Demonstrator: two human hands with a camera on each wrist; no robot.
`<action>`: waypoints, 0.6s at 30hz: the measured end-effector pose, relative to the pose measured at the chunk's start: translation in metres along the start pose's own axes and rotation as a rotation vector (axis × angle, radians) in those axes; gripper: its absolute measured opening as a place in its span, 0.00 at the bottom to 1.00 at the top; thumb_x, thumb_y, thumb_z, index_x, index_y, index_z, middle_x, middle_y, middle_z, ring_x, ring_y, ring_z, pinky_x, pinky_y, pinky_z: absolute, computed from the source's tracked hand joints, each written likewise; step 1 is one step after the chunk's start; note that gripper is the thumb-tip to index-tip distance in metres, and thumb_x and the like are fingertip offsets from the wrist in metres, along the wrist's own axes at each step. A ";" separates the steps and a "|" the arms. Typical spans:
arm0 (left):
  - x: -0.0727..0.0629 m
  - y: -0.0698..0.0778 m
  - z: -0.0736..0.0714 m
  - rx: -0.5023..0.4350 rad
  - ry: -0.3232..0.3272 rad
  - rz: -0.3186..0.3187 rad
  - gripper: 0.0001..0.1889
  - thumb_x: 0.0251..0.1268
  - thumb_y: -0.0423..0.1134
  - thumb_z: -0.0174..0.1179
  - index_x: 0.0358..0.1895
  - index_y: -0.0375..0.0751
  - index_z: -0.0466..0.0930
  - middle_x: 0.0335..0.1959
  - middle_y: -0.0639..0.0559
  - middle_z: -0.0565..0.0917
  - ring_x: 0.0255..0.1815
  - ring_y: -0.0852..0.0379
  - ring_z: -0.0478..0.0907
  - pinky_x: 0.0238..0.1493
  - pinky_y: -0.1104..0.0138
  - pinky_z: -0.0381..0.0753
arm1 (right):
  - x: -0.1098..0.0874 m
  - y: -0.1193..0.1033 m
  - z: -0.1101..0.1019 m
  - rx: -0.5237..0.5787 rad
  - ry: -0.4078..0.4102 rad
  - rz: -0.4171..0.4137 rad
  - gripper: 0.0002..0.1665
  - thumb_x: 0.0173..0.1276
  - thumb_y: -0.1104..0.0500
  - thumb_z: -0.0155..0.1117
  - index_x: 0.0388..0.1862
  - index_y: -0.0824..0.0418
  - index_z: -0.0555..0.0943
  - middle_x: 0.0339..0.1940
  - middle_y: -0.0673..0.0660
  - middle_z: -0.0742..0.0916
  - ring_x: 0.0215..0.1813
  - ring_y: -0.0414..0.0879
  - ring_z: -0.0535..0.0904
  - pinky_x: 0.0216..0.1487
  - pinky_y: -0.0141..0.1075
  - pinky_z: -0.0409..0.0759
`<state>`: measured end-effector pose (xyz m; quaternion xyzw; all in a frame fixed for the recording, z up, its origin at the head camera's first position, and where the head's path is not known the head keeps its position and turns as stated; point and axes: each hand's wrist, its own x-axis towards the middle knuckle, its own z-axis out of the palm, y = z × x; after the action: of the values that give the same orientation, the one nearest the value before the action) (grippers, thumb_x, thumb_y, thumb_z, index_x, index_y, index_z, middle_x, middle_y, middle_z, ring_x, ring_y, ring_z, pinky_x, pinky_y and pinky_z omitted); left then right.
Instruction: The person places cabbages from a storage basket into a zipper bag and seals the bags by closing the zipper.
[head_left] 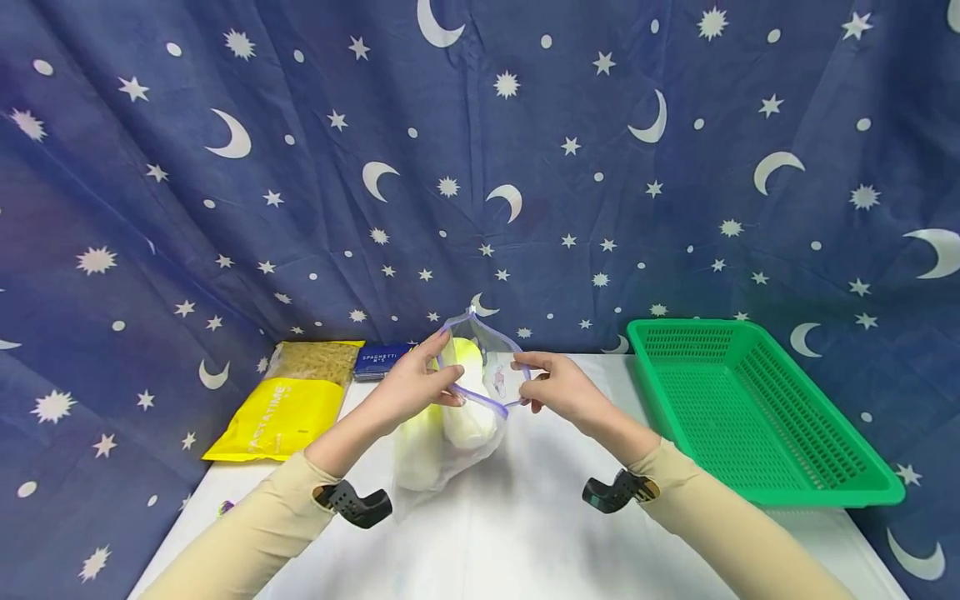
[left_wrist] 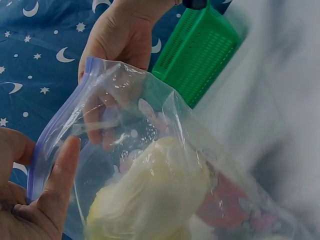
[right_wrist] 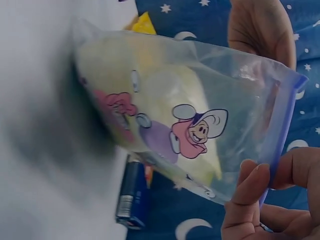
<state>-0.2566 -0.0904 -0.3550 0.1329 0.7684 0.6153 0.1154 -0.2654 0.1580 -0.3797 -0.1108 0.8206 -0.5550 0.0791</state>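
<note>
A clear zip bag (head_left: 468, 467) with a purple zip edge and cartoon print stands tilted on the table, its mouth spread apart. Inside are rounded pale yellow and white things (head_left: 467, 408); their kind cannot be told through the plastic. My left hand (head_left: 412, 379) pinches the left side of the bag's rim between thumb and fingers. Opposite it, my right hand (head_left: 558, 387) pinches the right side of the rim. The right wrist view shows the right thumb and fingers on both sides of the purple zip edge (right_wrist: 284, 122).
A yellow PASTATIME pasta bag (head_left: 288, 408) lies at the left, beside a blue spaghetti box (head_left: 378, 360) at the back. On the right sits a green perforated basket (head_left: 750, 417). A patterned blue curtain (head_left: 480, 167) hangs behind the white table (head_left: 555, 533).
</note>
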 end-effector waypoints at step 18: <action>-0.005 0.027 -0.006 0.012 -0.027 0.008 0.41 0.74 0.34 0.57 0.83 0.37 0.44 0.85 0.47 0.38 0.39 0.50 0.88 0.45 0.60 0.88 | 0.004 -0.058 -0.035 -0.073 -0.092 0.038 0.40 0.58 0.71 0.60 0.74 0.68 0.71 0.69 0.64 0.79 0.30 0.50 0.77 0.32 0.36 0.78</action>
<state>-0.2518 -0.0922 -0.3271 0.1450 0.7699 0.6093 0.1227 -0.2728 0.1671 -0.3125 -0.1232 0.8378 -0.5175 0.1233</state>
